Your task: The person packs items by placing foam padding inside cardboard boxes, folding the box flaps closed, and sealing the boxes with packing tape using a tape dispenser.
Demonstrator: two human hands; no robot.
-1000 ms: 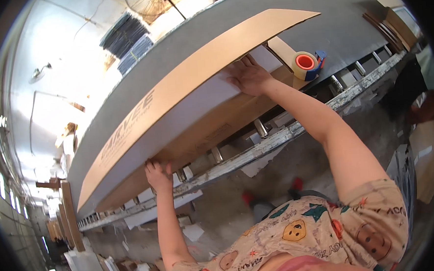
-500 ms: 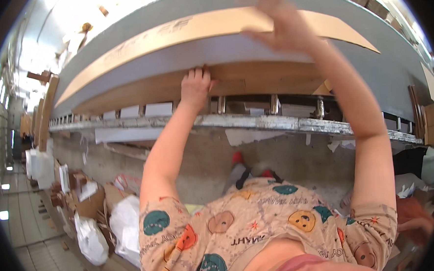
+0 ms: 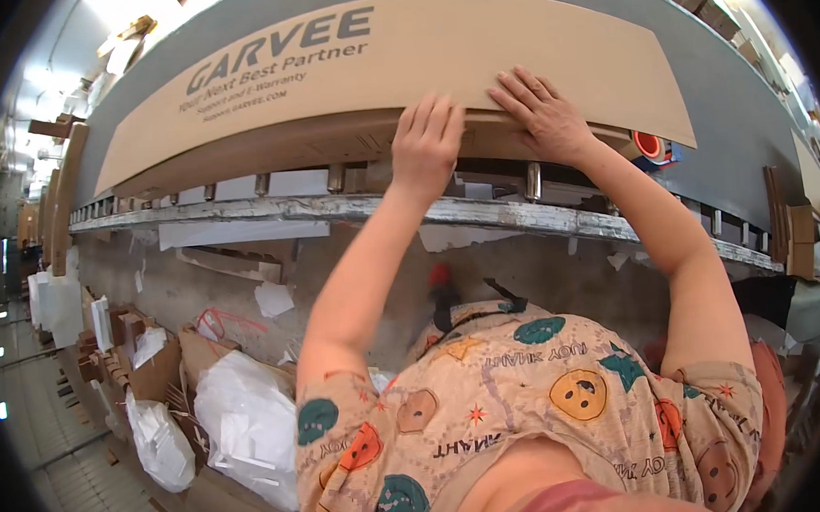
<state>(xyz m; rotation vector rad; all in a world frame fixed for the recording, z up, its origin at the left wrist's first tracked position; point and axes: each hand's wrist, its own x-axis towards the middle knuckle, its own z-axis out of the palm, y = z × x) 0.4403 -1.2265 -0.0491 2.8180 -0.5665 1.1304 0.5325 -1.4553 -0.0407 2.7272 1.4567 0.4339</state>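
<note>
A long brown cardboard box [image 3: 510, 42] with dark print lies across the conveyor, its long top flap now lying flat over the opening. My left hand [image 3: 423, 153] is at the box's near edge, fingers bent and close together over the edge, the thumb hidden. To its right, my right hand [image 3: 551, 123] lies on the flap's near edge with the fingers spread and nothing held. Just beyond the box's right end sits a tape dispenser [image 3: 647, 143] with a red core and a bit of blue, partly covered by the flap.
Under the box runs a roller conveyor with a worn metal rail [image 3: 370, 207]. A grey surface [image 3: 738, 146] stretches behind and to the right. White plastic bags [image 3: 247, 422] and cardboard scraps lie on the floor at left. Brown boards [image 3: 78, 199] stand at the far left.
The raised flap has come down flat over the box. My right hand dropped from the air onto its edge, and my left hand shifted right along the near edge.
</note>
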